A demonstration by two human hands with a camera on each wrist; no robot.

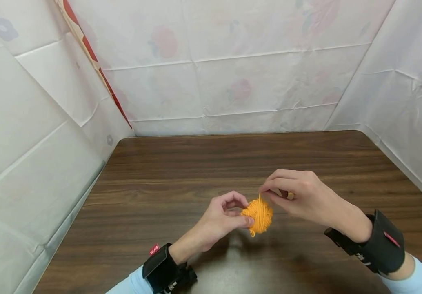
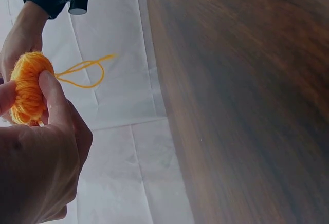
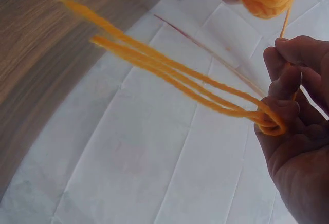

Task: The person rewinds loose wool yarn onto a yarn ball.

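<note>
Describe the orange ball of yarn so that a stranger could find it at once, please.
Look at the brown wooden table. Above its near middle, the left hand holds the yarn ball, while the right hand pinches its loose strand. It is the only orange thing there.

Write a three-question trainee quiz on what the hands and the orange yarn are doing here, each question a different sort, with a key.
1. True or false: the yarn ball lies on the table.
2. Multiple choice: the left hand holds a) a strand, b) the ball, c) nothing.
3. Fill in: the right hand pinches a ______ of yarn leading from the ball.

Key
1. False; it is held above the table.
2. b
3. strand, with its end doubled into a loop
</note>
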